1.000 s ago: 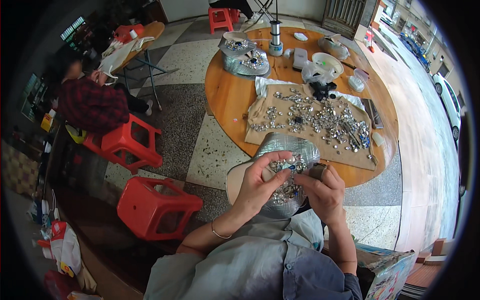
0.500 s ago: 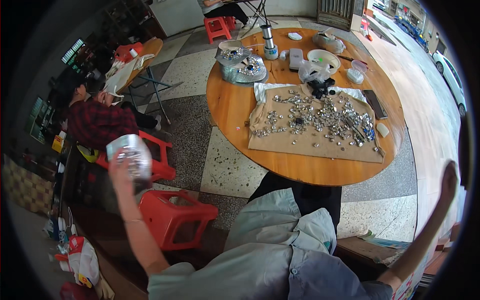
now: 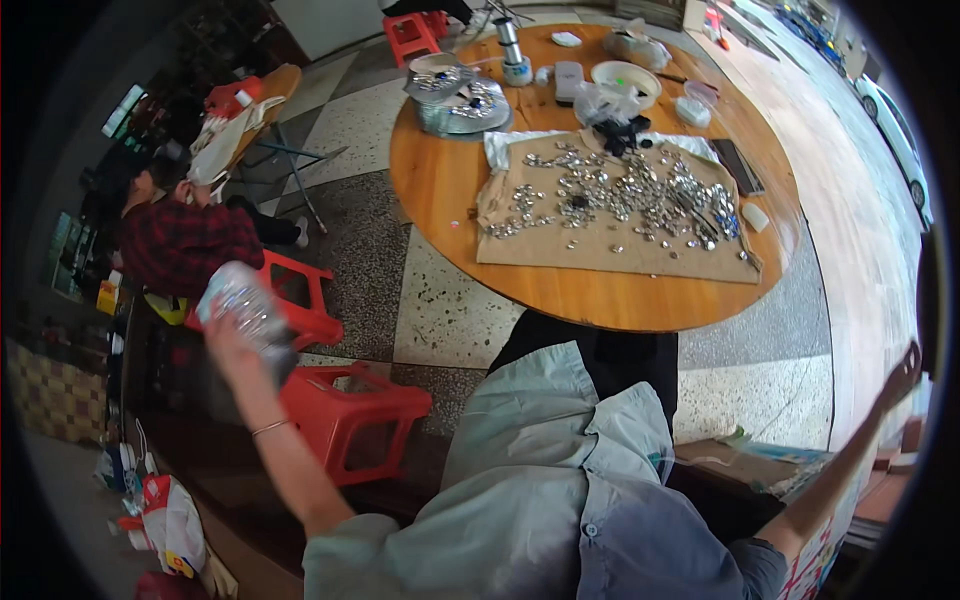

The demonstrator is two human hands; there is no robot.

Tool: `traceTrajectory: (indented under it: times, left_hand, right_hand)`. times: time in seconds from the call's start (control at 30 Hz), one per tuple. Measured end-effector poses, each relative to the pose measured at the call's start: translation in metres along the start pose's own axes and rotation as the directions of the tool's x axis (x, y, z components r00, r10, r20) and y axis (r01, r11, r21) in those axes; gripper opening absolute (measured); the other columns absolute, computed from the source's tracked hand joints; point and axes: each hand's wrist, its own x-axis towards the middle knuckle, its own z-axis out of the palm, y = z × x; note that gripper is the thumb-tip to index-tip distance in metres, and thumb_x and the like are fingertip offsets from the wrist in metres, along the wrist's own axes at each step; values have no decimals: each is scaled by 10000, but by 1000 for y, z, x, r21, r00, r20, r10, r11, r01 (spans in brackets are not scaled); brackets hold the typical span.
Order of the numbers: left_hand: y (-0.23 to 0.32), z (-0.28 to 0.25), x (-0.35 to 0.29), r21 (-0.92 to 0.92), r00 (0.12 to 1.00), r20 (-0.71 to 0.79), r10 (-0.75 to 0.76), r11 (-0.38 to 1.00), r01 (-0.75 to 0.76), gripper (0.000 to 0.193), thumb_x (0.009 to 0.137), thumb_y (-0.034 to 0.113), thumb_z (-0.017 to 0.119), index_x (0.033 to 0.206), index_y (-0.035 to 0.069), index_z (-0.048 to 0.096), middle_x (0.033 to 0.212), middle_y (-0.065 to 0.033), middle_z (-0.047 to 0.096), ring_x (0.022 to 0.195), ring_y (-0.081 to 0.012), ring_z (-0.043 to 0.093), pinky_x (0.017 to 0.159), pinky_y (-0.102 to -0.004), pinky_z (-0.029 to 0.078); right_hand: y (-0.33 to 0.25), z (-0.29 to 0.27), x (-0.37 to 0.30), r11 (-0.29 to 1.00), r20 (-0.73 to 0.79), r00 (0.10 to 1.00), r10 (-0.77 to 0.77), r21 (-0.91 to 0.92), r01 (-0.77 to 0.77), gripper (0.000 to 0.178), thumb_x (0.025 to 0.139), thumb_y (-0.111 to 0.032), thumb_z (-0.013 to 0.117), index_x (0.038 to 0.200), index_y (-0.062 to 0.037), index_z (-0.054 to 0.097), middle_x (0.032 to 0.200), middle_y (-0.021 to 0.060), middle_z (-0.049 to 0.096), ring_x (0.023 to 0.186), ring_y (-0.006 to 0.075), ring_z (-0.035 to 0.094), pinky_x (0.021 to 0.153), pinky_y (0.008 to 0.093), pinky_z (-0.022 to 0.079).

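Out to the left, my left hand (image 3: 236, 352) is closed around a shiny silvery piece (image 3: 243, 300) with a studded-looking surface. Motion blurs that piece, and its exact kind cannot be made out. It is held in front of a red plastic stool, well away from the table. My right hand (image 3: 903, 372) is raised far out at the right rim. Its fingers are too small and dark to read, and nothing shows clearly in it. On the table, a tan cloth (image 3: 600, 248) bears many loose silvery gems (image 3: 640, 190).
The round wooden table (image 3: 440, 225) also bears foil-covered pieces with gems (image 3: 462, 105), a wire spool (image 3: 509, 45), a white bowl (image 3: 645, 80) and a phone (image 3: 737, 165). Red stools (image 3: 350, 415) stand at my left. A person in a checked shirt (image 3: 190, 245) sits beyond them.
The view has shifted, so the table sits higher in it. My left hand has moved slightly left and lower, and the silvery piece has tilted. My right arm remains stretched out.
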Motion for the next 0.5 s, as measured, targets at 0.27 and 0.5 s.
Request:
traceTrajectory:
  times: [0.27,0.5]
  left_hand:
    - [-20,224,-143,-473,938,346,-27,859,199,400,749,-72,629,1126,17,527,1002,-93,585,869,-151,584,764,-275,509]
    - [3,253,-191,-448,779,580,-238,705,549,421,766,-71,609,1163,22,502,1021,-86,583,893,-154,583,800,-276,493]
  right_hand:
    - [-602,-127,-94,290,147,871,-468,957,-6,213,717,91,608,902,-14,603,794,70,563,652,176,541,637,257,442]
    - [-644,-110,-121,317,234,837,-494,945,-77,193,716,14,664,893,-61,653,658,50,488,547,146,512,480,261,398]
